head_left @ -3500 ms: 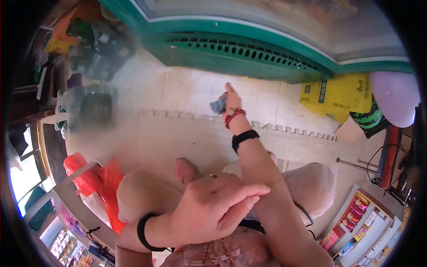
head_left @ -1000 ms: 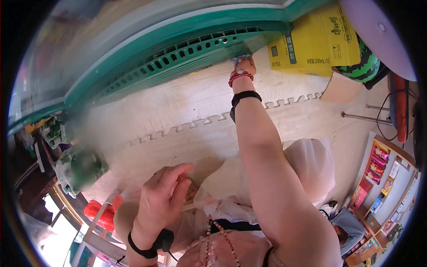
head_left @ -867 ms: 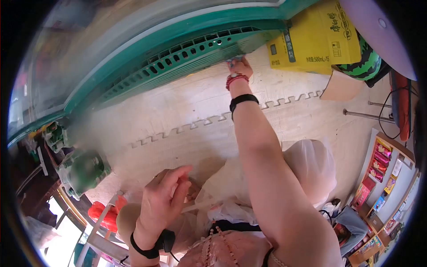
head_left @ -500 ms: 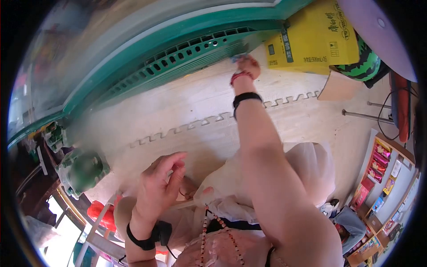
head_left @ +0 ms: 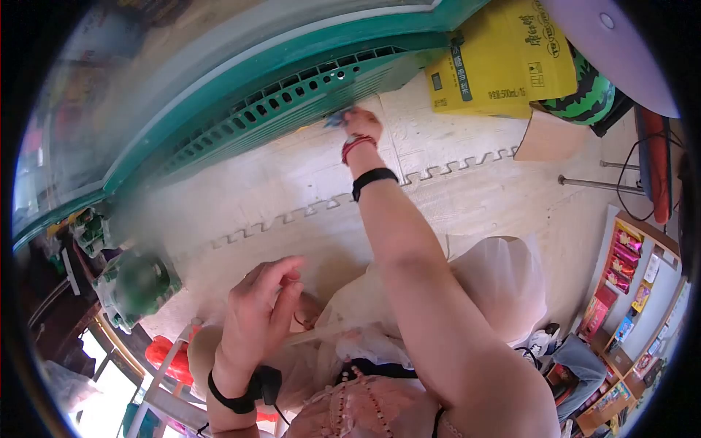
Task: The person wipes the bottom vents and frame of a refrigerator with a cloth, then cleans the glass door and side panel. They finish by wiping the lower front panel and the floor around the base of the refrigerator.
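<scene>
Stretched far forward, my right hand [head_left: 364, 125] is down at the floor [head_left: 307, 219], close to the base of a green cooler-like cabinet [head_left: 292, 98]. Its fingers are closed on a small bluish cloth-like thing [head_left: 335, 120], blurred and mostly covered by the hand. A red bracelet and a black band circle that wrist. My left hand [head_left: 261, 306] hovers near my knee, fingers loosely bent and thumb apart, with nothing visible in it. A black strap with a small device is around the left wrist.
A yellow carton [head_left: 496, 66] stands beside the cabinet's right end, with a green-and-black striped ball [head_left: 584, 91] behind it. Green-wrapped packs [head_left: 135, 285] sit at left. A shelf of small packages [head_left: 628, 292] is at right, near metal chair legs [head_left: 602, 184].
My right hand has slid left along the floor beside the cabinet base, still holding the bluish thing. My left hand has stayed nearly in place.
</scene>
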{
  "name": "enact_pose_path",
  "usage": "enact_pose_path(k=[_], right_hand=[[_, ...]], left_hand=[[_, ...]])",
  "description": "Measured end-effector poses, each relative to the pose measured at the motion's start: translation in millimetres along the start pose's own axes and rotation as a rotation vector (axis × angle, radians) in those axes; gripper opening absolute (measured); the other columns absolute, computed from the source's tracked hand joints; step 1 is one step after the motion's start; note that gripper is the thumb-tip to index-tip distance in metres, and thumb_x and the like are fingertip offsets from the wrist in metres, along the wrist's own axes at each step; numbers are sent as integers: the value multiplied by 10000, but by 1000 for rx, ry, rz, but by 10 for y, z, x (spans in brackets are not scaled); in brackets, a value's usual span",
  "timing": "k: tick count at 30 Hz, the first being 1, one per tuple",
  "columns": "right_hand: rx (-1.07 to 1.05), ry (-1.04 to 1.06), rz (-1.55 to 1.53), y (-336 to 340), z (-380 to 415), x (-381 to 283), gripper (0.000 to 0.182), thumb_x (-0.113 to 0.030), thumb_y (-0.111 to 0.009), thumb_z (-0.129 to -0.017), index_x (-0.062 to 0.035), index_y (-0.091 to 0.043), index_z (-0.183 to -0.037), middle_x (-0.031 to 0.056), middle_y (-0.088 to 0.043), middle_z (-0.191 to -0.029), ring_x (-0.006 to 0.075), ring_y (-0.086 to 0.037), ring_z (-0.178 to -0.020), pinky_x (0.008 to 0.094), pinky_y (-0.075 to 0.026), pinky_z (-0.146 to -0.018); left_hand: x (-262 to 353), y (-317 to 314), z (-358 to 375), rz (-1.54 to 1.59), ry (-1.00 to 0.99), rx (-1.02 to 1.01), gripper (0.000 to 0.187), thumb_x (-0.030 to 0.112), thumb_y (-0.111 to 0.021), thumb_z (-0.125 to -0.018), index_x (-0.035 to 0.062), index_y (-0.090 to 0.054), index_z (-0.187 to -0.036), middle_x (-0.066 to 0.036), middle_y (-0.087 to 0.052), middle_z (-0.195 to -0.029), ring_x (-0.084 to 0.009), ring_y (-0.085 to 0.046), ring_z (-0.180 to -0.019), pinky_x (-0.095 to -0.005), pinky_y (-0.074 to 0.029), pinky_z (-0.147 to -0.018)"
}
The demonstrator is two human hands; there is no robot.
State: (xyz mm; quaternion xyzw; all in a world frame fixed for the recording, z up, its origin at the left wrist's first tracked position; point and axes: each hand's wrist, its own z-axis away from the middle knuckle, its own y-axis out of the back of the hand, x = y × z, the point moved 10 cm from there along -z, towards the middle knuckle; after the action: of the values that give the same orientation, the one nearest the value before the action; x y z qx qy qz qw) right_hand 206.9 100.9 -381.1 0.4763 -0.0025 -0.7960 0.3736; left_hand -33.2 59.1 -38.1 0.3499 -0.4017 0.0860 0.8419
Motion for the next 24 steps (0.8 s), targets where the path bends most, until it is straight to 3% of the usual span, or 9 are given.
enact_pose_path(k=[1, 3, 5, 9, 11, 12, 13, 15, 24], right_hand=[[59, 346, 536, 58, -211, -196, 146, -108, -581, -784, -34, -625, -902, 137, -643, -813, 241, -632, -709, 360, -513, -616], [82, 491, 652, 355, -391, -445, 84, -7, -528, -802, -5, -591, -857, 130, -613, -779, 206, -604, -660, 311, -499, -588], [238, -290, -1092, 523, -288, -87, 82, -19, -520, -811, -22, -590, -855, 116, -626, -794, 205, -591, -669, 292, -488, -623], [270, -75, -1091, 242, -692, 438, 90, 5, -504, -812, -19, -583, -848, 86, -623, -771, 181, -571, -647, 274, -474, -600], [-2, 420, 822, 94, -344, -308, 205, -264, -578, -793, -108, -660, -897, 100, -673, -870, 234, -651, -764, 320, -522, -672], [-86, 288, 473, -235, -684, 320, 308, -419, -549, -774, -179, -680, -917, 80, -670, -930, 234, -653, -849, 341, -529, -712], [-21, 452, 691, -143, -39, -274, 191, -263, -608, -758, -113, -676, -856, 90, -678, -841, 219, -656, -765, 318, -524, -684], [-75, -178, -662, -251, 153, 172, 165, 88, -613, -632, 1, -615, -773, 73, -618, -694, 153, -591, -681, 309, -486, -621], [143, -48, -1011, 816, -313, -455, 21, -4, -555, -718, 9, -565, -706, 146, -591, -683, 252, -565, -608, 380, -474, -544]], left_hand=[[-20, 23, 1, 2, 9, 21, 290, -18, -591, -800, 42, -592, -1084, -114, -638, -856, -198, -633, -789, -281, -495, -716], [-95, 58, 41, -7, 27, 40, 293, -18, -591, -800, 41, -591, -1087, -114, -639, -856, -196, -632, -790, -280, -494, -720], [-225, 90, 145, -3, 72, 48, 298, -20, -590, -797, 36, -590, -1090, -115, -641, -861, -191, -631, -792, -277, -493, -724], [-212, 117, 223, -27, 104, 41, 290, -23, -586, -796, 29, -594, -1081, -116, -643, -867, -186, -631, -794, -276, -492, -726], [-147, 76, 200, -2, 85, 30, 291, -24, -586, -796, 29, -594, -1082, -115, -644, -869, -185, -631, -794, -276, -492, -725], [-96, 52, 151, 2, 67, 24, 291, -24, -586, -796, 29, -594, -1082, -115, -644, -869, -185, -631, -794, -276, -492, -725], [-48, 1, 109, 7, 52, -12, 293, -21, -587, -798, 31, -592, -1086, -113, -644, -869, -185, -630, -795, -277, -492, -727], [4, -53, 45, 5, 33, -46, 295, -18, -588, -800, 32, -590, -1091, -111, -645, -868, -185, -629, -796, -277, -491, -729], [-164, 63, 100, 18, 89, 39, 305, -11, -594, -796, 41, -588, -1097, -110, -645, -860, -180, -626, -789, -277, -493, -728]])
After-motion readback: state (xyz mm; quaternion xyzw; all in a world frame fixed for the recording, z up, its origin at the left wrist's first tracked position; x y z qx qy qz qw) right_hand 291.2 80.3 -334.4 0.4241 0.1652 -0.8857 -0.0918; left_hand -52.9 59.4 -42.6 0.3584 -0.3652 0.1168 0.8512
